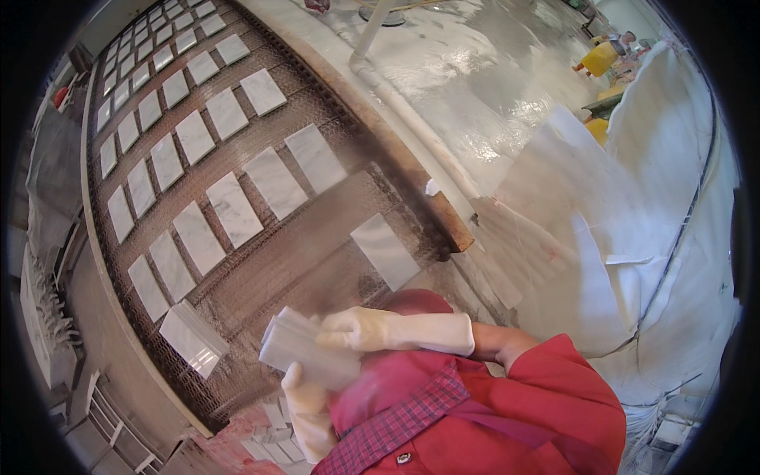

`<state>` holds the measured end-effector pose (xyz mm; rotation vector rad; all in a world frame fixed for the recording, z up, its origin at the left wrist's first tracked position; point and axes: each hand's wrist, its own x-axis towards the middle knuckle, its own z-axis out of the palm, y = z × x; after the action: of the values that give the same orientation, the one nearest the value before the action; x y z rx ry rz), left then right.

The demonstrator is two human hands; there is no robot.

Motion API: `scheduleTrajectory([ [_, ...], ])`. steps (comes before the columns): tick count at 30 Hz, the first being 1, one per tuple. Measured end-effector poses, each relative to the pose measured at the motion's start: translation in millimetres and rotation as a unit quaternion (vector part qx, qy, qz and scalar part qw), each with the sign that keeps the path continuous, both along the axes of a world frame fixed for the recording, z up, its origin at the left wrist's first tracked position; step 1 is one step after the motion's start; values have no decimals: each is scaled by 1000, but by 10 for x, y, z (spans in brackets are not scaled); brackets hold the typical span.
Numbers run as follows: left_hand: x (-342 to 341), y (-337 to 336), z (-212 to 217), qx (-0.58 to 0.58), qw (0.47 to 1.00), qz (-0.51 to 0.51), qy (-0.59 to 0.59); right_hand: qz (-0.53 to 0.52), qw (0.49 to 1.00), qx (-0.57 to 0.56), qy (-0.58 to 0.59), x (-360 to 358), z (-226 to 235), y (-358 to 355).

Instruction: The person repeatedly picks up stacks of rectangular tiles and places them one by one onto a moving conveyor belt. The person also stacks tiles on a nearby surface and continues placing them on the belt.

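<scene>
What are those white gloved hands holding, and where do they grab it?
A small stack of white marble tiles. The right hand grips its upper right end, the left hand supports its lower edge from beneath.

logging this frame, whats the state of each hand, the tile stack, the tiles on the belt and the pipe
left hand: gloved, under the stack
right hand: gloved, gripping the stack's top edge
tile stack: held above the mesh belt
belt tiles: flat, in rows
white pipe: lying along the belt's rim

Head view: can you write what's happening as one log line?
left gloved hand: under stack of white marble tiles | right gloved hand: on top | brown mesh conveyor belt: rows of tiles
</scene>
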<state>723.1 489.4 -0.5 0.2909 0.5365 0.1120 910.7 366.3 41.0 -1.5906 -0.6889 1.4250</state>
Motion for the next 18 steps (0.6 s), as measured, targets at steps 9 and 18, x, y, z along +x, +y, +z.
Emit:
scheduleTrajectory([
  [9, -327, -27, -465, 122, 981, 106, 103, -176, 951, -157, -200, 170, -430, -181],
  [18, -482, 61, -261, 89, 984, 111, 108, -110, 958, -197, -178, 500, -703, -208],
])
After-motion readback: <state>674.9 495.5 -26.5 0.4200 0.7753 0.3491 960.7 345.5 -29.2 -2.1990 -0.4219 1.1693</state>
